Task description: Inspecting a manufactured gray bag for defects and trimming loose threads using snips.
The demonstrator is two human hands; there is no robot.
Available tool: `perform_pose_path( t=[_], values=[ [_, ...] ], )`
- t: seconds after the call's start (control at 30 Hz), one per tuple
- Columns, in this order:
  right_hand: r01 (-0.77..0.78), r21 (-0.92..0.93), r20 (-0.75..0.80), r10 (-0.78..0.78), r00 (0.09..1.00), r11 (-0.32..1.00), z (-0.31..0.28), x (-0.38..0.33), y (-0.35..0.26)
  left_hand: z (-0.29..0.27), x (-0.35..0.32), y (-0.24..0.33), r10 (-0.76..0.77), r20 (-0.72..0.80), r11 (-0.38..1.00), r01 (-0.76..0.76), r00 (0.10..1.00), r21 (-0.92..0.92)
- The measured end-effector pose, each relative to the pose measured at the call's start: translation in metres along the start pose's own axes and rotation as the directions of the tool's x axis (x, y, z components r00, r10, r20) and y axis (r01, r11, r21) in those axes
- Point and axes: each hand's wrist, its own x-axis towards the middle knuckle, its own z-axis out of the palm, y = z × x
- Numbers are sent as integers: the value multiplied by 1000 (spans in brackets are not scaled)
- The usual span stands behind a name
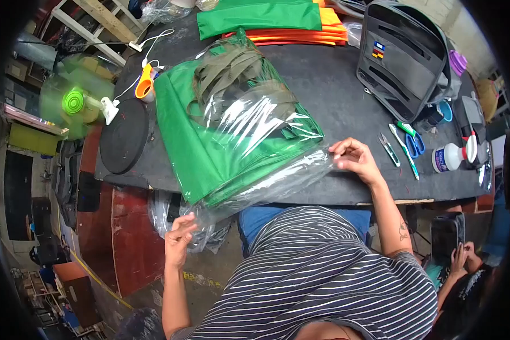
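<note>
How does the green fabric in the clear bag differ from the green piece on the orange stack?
The bagged fabric lies under clear plastic; the green piece lies bare on the orange stack. The bagged fabric has grayish straps heaped on it; the green piece shows none. The bagged fabric sits closer to the camera; the green piece is farther back. Both are green.

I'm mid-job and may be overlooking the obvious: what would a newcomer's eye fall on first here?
Probably the bright green fabric in the middle of the dark table, topped with grey-green straps under glaring clear plastic. Next, perhaps the blurred lime-green fan at the left, then the grey case standing open at the table's far right.
</note>
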Motion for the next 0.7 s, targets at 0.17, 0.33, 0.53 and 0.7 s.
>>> perform_pose_path(
  t=[0.17, 0.33, 0.53, 0.7],
  values=[
    [146, -167, -134, -169, 976, 975, -5, 6, 9, 12, 1, -13, 175, -136, 970, -147, 975, 191],
    [94, -209, -267, -149, 952, 973, 14, 10, 19, 17, -2, -18, 293, -348, 934, -189, 891, 302],
    [0, -36, 24, 1, 1000, 999, -1, 4, -5, 13, -4, -27, 153, -340, 983, -108, 928, 150],
    [51, -395, 47, -35, 998, 917, -5, 4, -10, 10, 0, -30, 173, -345, 979, -123, 923, 162]
  ],
)
